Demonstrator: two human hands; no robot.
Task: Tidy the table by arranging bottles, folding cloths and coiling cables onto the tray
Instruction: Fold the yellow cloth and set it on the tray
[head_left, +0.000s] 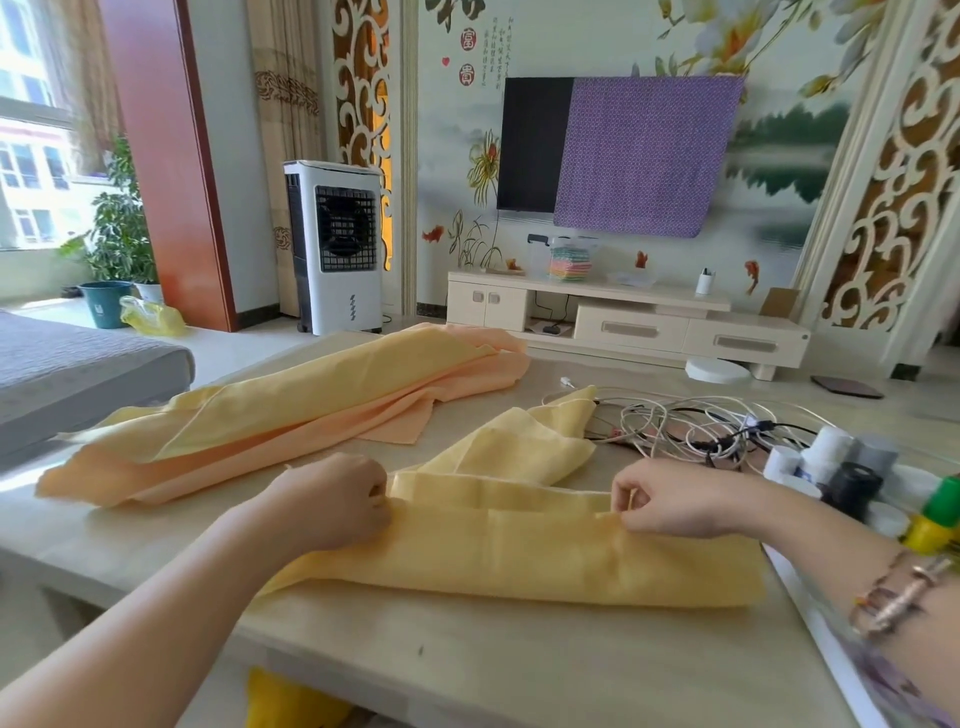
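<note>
Pale wood-toned table (519, 665) is filling the lower half of the frame and carrying everything listed. Peach-and-yellow cloth (291, 415), the largest piece, is lying loosely bunched in a long diagonal from the left edge toward the upper centre. Yellow cloth (519, 551), partly folded, is lying at lower centre, its far end trailing up toward the cables. Left hand (332, 501) is sitting at that cloth's left fold edge, fingers curled and gripping the fabric. Right hand (670, 501) is pinching the same fold edge between thumb and fingertips, further right; the wrist is wearing bracelets (898, 597). Tangled cables (691, 423), white and dark, are lying in a loose heap at right centre, just beyond the yellow cloth and touching its far corner. Bottles (841, 473), white, grey and black, plus a green-capped yellow bottle (935, 519), are standing clustered at the right edge. White tray (826, 639) is showing only its rim along the lower right edge, beneath the right forearm; whether the bottles are standing on it cannot be told.
</note>
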